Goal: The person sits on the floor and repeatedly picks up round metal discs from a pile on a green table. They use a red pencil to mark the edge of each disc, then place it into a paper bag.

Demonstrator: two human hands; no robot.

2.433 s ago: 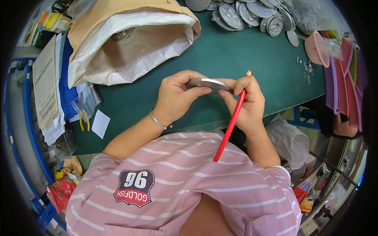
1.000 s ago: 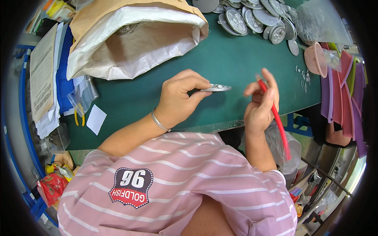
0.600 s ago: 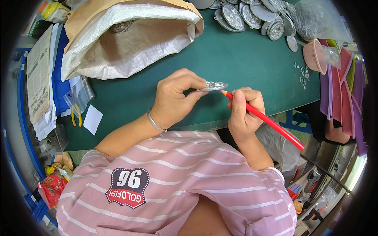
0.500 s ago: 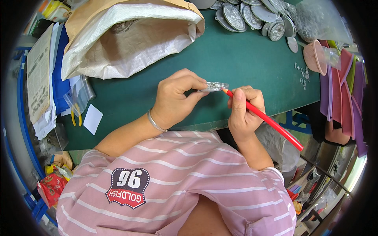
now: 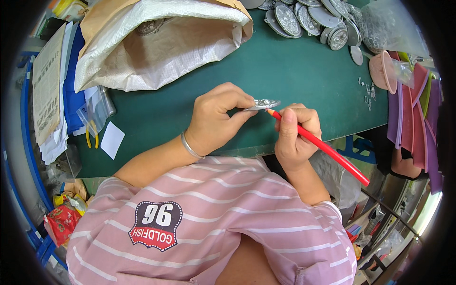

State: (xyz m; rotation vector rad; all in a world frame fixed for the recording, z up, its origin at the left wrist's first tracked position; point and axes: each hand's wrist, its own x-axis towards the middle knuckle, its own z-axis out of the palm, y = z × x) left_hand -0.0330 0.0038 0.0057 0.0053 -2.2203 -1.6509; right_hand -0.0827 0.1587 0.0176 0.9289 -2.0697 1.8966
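Between thumb and fingers, my left hand pinches a silver-coloured metal medal by its left side. The medal is seen almost edge-on, above the table's near part, and some relief shows on its upper face. A red pencil is gripped in my right hand, slanting down to the right. Its pale tip meets or nearly meets the medal's near edge; whether they touch I cannot tell.
On the green table, a white-lined sack lies with its mouth toward me. Silver medals are heaped at the far right, near a pink cup and small metal rings. Yellow-handled pliers and white paper lie left.
My left hand has shifted slightly right with the medal, so the pencil tip now sits further in along its near edge. The right hand stays nearly in place.
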